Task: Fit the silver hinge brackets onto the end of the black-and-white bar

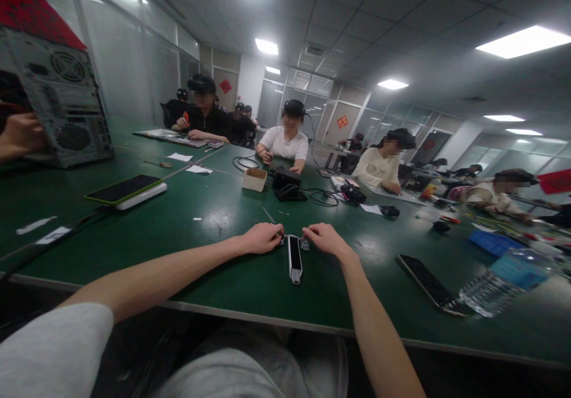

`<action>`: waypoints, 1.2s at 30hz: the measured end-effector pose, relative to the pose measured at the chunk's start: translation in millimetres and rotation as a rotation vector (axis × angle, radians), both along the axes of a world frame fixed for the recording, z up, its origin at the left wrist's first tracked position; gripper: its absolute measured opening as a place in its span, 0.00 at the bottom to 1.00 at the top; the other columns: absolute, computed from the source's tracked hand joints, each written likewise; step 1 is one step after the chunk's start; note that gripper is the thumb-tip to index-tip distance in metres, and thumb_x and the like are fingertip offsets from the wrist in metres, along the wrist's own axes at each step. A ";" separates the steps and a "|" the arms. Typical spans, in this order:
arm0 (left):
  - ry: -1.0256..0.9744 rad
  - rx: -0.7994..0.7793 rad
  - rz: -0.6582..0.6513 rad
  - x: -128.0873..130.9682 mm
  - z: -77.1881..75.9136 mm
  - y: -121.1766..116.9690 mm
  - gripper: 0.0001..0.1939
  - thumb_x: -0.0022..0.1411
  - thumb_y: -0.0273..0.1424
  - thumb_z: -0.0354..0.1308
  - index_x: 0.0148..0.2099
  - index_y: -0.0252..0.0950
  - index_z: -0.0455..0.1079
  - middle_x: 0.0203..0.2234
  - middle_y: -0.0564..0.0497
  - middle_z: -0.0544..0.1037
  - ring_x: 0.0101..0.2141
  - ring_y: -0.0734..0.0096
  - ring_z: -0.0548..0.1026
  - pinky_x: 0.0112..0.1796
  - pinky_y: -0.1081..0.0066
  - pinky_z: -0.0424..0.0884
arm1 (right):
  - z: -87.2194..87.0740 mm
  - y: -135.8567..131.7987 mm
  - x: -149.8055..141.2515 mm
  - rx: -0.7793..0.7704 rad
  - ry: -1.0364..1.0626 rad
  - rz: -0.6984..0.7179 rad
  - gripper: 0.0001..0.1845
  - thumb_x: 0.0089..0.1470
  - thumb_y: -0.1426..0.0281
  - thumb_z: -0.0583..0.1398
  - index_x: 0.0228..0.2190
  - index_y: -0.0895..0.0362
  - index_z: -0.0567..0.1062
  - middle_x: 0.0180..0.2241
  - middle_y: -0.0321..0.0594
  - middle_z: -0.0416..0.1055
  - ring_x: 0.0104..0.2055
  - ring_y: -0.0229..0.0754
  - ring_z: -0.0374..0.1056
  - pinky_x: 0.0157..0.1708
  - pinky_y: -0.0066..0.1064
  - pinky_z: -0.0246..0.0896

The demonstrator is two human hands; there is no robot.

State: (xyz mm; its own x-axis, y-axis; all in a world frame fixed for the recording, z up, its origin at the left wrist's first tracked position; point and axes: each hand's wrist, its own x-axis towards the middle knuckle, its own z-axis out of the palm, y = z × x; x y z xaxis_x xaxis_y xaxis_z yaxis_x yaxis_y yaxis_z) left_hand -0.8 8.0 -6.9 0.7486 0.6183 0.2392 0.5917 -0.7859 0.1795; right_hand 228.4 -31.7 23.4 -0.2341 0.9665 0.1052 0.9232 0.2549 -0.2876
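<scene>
Two bare hands are at the top end of a slim black-and-white device (294, 259), which lies lengthwise on the table (209, 219) near its front edge, between the wrists. The left hand (263, 238) and right hand (323, 240) are curled down, fingers at two small dark pieces (304, 244) on either side of the device's end, with a thin wire (293, 235) arcing between them. Grip on both sides is closed or nearly so, but the fingers hide the contact, so can't tell if the pieces are actually pinched. To the right are a smartphone (428, 282) lying face up and a clear water bottle (504, 285) on its side, with a blue tray (493, 243) beyond. To the left, a phone on a white power bank (122, 191). Further up the table are a cardboard box (254, 179), a black unit (288, 184) and loose cables (323, 199). At far left, another person's hand (20, 136) is at a computer tower (57, 100). Co-workers (285, 136) sit around the table wearing head-mounted gear.
</scene>
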 end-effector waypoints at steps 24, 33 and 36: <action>-0.015 -0.031 -0.009 -2.0 3.3 -1.5 0.09 0.65 0.30 0.47 0.45 0.37 0.66 0.33 0.49 0.77 0.34 0.65 0.75 0.32 0.71 0.66 | -5.2 -3.4 40.2 -0.259 -0.182 -0.495 0.10 0.50 0.66 0.60 0.33 0.58 0.76 0.36 0.50 0.75 0.36 0.47 0.72 0.31 0.30 0.62; -0.010 -0.035 -0.002 -1.1 2.5 -1.5 0.09 0.65 0.31 0.47 0.45 0.37 0.66 0.33 0.49 0.77 0.34 0.65 0.75 0.33 0.71 0.66 | -3.6 -1.5 23.1 -0.200 -0.089 -0.320 0.07 0.51 0.70 0.59 0.34 0.56 0.75 0.37 0.44 0.74 0.38 0.41 0.71 0.31 0.25 0.60; -0.009 -0.038 -0.001 -1.2 2.9 -1.7 0.09 0.64 0.30 0.47 0.45 0.37 0.66 0.33 0.49 0.77 0.33 0.66 0.75 0.33 0.71 0.66 | -1.5 -4.6 22.9 -0.218 -0.110 -0.371 0.10 0.51 0.64 0.60 0.33 0.57 0.75 0.36 0.45 0.74 0.36 0.43 0.71 0.31 0.28 0.60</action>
State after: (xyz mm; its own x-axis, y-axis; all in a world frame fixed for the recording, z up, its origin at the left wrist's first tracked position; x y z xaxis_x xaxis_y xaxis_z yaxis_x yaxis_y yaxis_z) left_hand -2.0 6.2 -4.0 0.7471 0.6265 0.2221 0.5892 -0.7789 0.2150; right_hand 251.3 -36.3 21.9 0.1342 0.9841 -0.1163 0.9688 -0.1549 -0.1932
